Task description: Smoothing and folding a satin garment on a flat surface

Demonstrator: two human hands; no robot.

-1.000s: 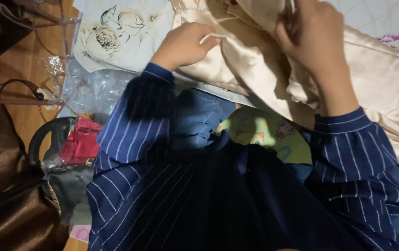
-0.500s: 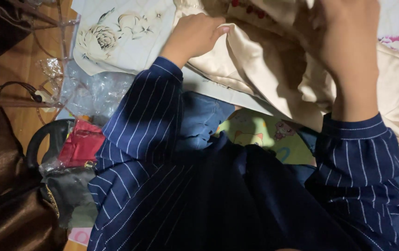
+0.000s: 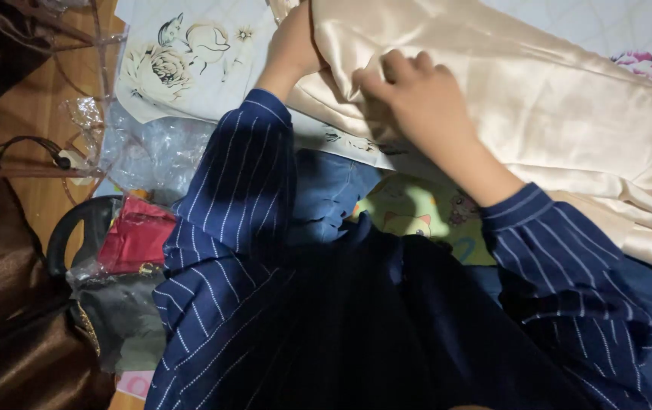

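Champagne satin cloth, glossy, creased

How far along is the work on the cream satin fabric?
Done: cream satin fabric lies spread over the floral sheet. In hand: right hand pinches a fold at its edge; left hand is tucked against it. Left: the fabric is still creased, unfolded.

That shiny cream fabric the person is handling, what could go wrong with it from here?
The cream satin fabric looks slippery; pinched only by the right hand at a fold, with the left hand partly under it, it might slide and lose its fold. Crumpled clear plastic and a cable lie close on the left, where a trailing edge could perhaps snag.
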